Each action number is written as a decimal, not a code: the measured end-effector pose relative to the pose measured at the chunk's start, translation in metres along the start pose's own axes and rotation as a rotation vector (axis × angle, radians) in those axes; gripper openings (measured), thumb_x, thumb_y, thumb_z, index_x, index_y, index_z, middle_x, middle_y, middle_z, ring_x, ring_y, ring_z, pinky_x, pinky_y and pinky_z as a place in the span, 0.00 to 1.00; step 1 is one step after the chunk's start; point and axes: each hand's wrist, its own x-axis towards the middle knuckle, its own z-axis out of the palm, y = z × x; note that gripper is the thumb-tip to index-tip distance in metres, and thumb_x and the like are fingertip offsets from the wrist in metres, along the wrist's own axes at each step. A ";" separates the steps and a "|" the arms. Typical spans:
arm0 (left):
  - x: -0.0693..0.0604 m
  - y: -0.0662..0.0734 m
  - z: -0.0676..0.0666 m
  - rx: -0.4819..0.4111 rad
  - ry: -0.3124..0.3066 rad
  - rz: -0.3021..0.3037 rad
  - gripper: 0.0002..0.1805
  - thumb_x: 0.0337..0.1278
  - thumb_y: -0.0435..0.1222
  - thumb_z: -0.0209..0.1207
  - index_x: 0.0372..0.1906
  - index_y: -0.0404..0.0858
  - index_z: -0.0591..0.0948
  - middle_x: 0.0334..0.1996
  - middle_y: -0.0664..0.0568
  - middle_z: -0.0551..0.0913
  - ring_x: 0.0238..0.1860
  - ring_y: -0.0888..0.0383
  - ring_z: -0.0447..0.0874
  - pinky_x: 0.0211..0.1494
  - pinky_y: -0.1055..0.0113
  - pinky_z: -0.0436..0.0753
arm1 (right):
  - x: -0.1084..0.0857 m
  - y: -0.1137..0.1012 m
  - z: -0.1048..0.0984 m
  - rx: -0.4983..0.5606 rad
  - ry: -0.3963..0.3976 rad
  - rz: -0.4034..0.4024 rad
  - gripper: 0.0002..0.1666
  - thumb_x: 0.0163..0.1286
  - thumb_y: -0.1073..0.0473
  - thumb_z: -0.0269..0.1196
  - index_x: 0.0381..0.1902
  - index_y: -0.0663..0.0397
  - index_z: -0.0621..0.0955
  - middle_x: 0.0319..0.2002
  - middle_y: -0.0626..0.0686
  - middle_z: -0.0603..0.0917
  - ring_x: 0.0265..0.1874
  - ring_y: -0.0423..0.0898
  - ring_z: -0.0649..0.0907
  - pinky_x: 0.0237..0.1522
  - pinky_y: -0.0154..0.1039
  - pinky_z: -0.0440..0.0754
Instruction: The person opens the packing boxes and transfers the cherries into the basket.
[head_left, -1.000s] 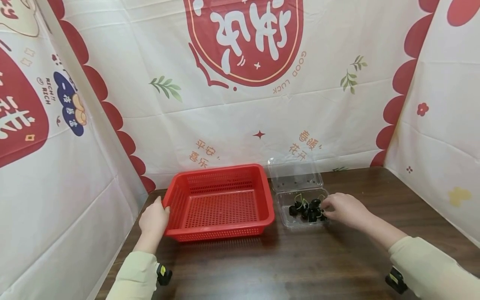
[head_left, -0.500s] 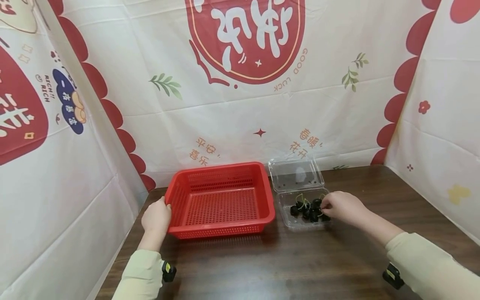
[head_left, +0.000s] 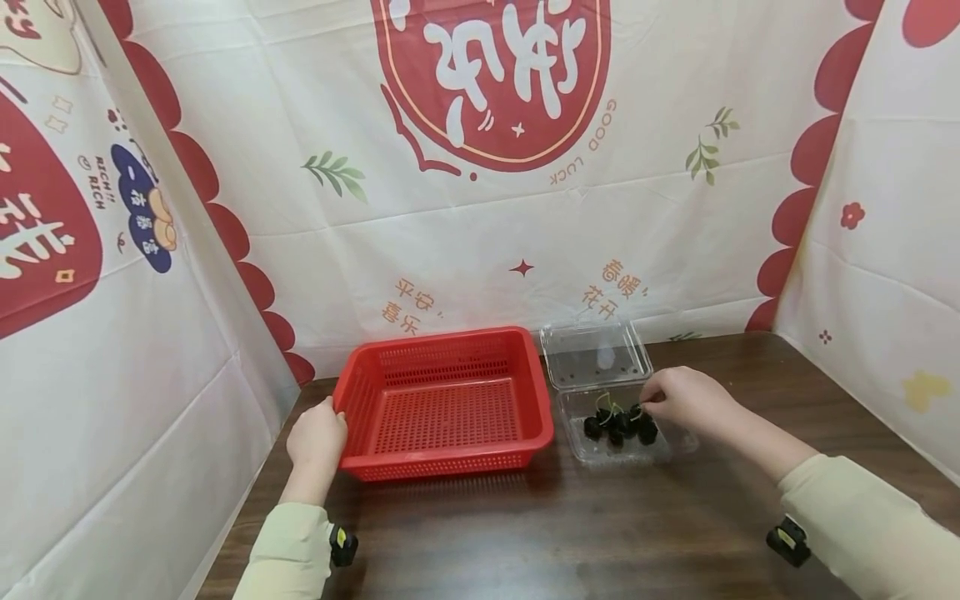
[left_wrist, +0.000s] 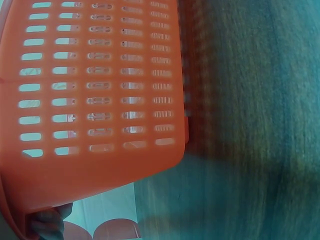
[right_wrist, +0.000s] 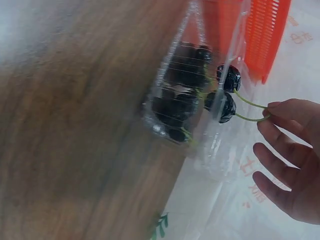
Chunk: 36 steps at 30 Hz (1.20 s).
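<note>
My right hand [right_wrist: 295,145] pinches green stems between thumb and forefinger, and two dark cherries [right_wrist: 227,92] hang from them at the edge of the clear plastic box [right_wrist: 150,112]. More dark cherries [head_left: 617,425] lie inside that box, whose transparent lid [head_left: 596,354] stands open behind it. With its fingers over the left rim, my left hand [head_left: 318,435] grips the red perforated basket [head_left: 446,463], which holds nothing. In the left wrist view only a few fingertips [left_wrist: 49,225] show under the basket's rim.
Basket and box stand side by side at the back of the brown wooden table [head_left: 480,542]. Behind them hangs a white printed cloth [head_left: 450,225], with more cloth along both sides.
My right hand has risen slightly over the box, lifting stems with it. The box has shifted a little and its cherries have moved. My left hand keeps its grip on the basket.
</note>
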 end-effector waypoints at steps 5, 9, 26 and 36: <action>-0.002 -0.001 0.001 0.007 -0.014 0.001 0.19 0.63 0.35 0.55 0.56 0.29 0.77 0.37 0.34 0.83 0.32 0.42 0.81 0.32 0.44 0.80 | 0.007 -0.007 -0.005 0.015 0.026 -0.016 0.03 0.60 0.61 0.68 0.28 0.51 0.87 0.27 0.42 0.84 0.28 0.40 0.81 0.33 0.45 0.79; -0.003 -0.002 0.000 0.023 -0.018 -0.002 0.19 0.63 0.35 0.56 0.55 0.29 0.77 0.37 0.33 0.83 0.33 0.41 0.82 0.32 0.43 0.80 | 0.017 -0.015 -0.007 0.028 0.038 -0.036 0.03 0.61 0.62 0.67 0.28 0.52 0.87 0.27 0.42 0.84 0.27 0.38 0.80 0.33 0.43 0.79; -0.002 -0.001 -0.002 0.052 -0.011 -0.010 0.20 0.62 0.35 0.58 0.55 0.28 0.76 0.36 0.34 0.83 0.31 0.42 0.81 0.32 0.44 0.80 | 0.060 -0.058 -0.019 0.082 0.126 -0.076 0.04 0.62 0.63 0.67 0.32 0.57 0.88 0.30 0.49 0.87 0.30 0.45 0.84 0.36 0.46 0.81; -0.001 0.003 0.000 0.045 -0.011 0.000 0.19 0.63 0.35 0.57 0.54 0.27 0.77 0.34 0.35 0.83 0.30 0.42 0.81 0.31 0.44 0.80 | 0.075 -0.065 -0.011 0.122 0.224 -0.087 0.04 0.62 0.64 0.66 0.32 0.57 0.88 0.28 0.49 0.86 0.29 0.45 0.82 0.34 0.46 0.80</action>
